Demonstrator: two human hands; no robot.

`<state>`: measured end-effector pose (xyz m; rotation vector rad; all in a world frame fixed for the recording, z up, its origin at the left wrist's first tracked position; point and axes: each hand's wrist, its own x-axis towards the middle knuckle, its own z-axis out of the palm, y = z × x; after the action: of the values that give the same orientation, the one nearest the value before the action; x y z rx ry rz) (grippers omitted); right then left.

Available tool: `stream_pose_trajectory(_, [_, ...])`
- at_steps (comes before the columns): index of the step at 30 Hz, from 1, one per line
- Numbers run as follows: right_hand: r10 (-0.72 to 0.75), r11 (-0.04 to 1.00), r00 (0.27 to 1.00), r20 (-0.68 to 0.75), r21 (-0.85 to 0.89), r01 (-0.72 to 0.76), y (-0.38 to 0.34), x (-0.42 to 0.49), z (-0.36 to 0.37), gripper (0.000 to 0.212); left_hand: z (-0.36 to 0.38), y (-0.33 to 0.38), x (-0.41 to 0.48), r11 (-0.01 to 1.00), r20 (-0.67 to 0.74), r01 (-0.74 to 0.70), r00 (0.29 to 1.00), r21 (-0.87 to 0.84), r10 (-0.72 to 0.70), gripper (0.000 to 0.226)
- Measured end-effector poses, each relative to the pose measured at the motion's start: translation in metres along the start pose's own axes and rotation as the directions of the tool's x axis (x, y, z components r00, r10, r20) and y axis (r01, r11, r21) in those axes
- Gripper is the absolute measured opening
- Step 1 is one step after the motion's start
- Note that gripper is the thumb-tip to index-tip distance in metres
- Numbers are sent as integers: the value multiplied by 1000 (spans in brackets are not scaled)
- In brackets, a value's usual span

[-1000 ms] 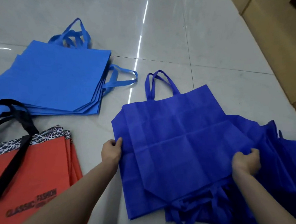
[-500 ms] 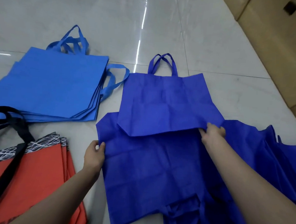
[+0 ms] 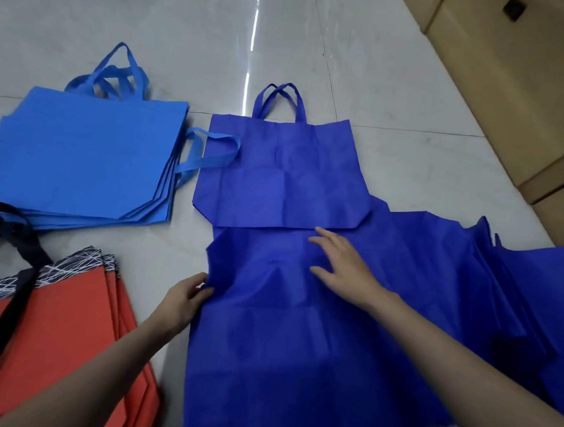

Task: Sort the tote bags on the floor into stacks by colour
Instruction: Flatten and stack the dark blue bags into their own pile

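– Since the dark blue bag [image 3: 283, 329] nearest the person lies spread on the floor [image 3: 186, 26], why are both hands on it?
– My guess is to steady and smooth it. The left hand [image 3: 183, 298] pinches its left edge with curled fingers. The right hand [image 3: 343, 266] is spread open with straight fingers, flat on or just over the cloth. Whether it presses I cannot tell, but it holds nothing.
– And the one beyond?
– The second dark blue bag [image 3: 283, 170] lies flat, handles pointing away, its near edge overlapping the first. That looks like the start of a dark blue stack.
– Where are the rest?
– In a rumpled heap of dark blue bags [image 3: 501, 276] on the right, touching the bag under the hands.
– Other colours?
– The light blue stack [image 3: 86, 158] sits just left of the second bag, and the red stack [image 3: 52, 324], with black handles, lies nearer the person. Cardboard boxes [image 3: 512, 95] line the far right.
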<state>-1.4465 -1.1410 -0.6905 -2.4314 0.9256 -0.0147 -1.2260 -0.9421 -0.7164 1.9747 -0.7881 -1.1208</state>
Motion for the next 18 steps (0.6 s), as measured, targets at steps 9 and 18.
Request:
stream_pose_trajectory(9, [-46, 982, 988, 146, 187, 18, -132, 39, -38, 94, -47, 56, -38, 914, -137, -334, 919, 230, 370, 17])
stream_pose_trajectory(18, [154, 854, 934, -323, 519, 39, -125, 56, -114, 14, -74, 104, -41, 890, -658, -201, 610, 410, 441, 59])
